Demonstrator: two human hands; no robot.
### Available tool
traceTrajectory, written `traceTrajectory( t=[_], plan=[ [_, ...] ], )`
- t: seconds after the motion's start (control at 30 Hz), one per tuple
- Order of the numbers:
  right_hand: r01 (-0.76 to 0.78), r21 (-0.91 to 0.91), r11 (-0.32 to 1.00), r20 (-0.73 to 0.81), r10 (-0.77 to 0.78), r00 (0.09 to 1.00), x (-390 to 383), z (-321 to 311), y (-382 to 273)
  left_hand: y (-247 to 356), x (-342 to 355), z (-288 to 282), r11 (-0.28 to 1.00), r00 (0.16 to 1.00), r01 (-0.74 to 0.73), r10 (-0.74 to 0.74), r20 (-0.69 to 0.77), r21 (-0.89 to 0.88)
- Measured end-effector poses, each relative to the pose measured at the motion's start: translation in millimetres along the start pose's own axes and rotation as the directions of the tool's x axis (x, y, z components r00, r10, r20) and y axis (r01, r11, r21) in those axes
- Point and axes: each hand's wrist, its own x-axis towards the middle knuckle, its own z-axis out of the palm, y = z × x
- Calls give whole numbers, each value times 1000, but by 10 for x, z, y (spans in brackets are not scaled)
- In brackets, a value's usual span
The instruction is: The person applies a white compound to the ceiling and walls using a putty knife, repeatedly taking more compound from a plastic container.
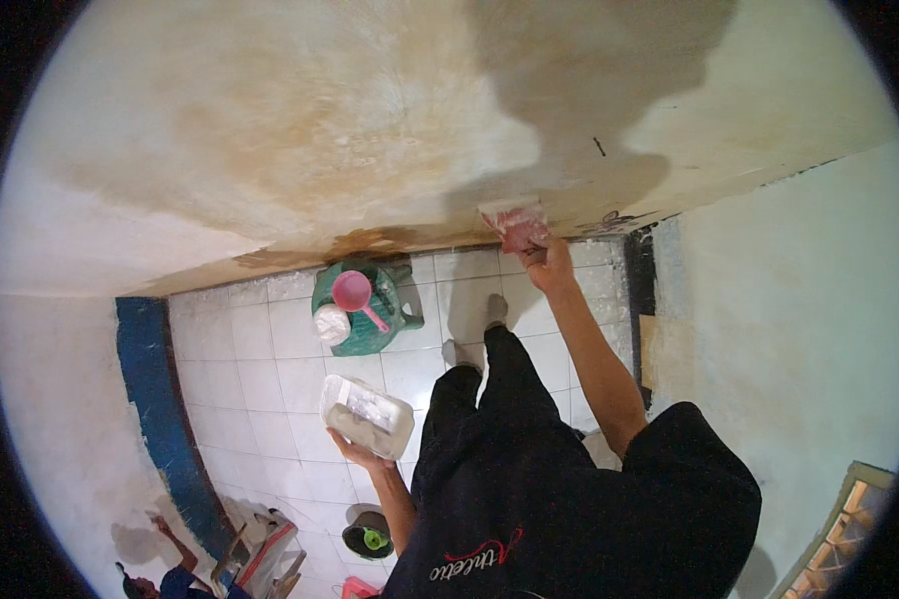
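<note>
My right hand (551, 270) grips a red putty spreader (515, 232) whose wide edge lies against the stained cream wall (350, 130). White filler is smeared over the spreader's blade. Lower down and to the left, my left hand (360, 451) holds up a white rectangular plastic tub (404, 421) by its near side. Pale, paste-like filler sits inside the tub. My left fingers are partly hidden beneath it.
A green plastic stool (370, 337) by the wall bears a pink dipper (352, 291) and a white bundle (332, 325). A dark bucket (354, 539) holds a green scoop. At lower left, another person (175, 579) reaches toward the left wall, near piled sacks (270, 547).
</note>
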Motion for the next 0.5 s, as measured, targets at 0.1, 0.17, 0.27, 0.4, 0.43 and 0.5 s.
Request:
traceTrajectory(
  t=[0.1, 0.17, 0.27, 0.4, 0.43, 0.5],
  plan=[
    [77, -356, 931, 40, -67, 997, 772, -1081, 303, 79, -28, 25, 997, 999, 5, -2, -45, 72],
    [265, -742, 616, 160, -221, 962, 1264, -1611, 291, 74, 122, 92, 993, 998, 51, -48, -34, 108],
    [174, -521, 836, 50, -174, 983, 1443, -1255, 288, 75, 109, -28, 990, 998, 60, -58, -23, 124],
    [49, -242, 969, -108, -78, 991, 1105, -255, 21, 66, 26, -89, 994, 996, 58, -52, -69, 92],
    [76, -228, 971, -93, -99, 991, 975, -45, -160, 53, 75, -44, 993, 997, 71, -68, -37, 94],
    [135, -157, 978, -29, -142, 990, 726, 309, -395, 49, 117, 7, 989, 996, 91, -91, -1, 119]
  ],
)
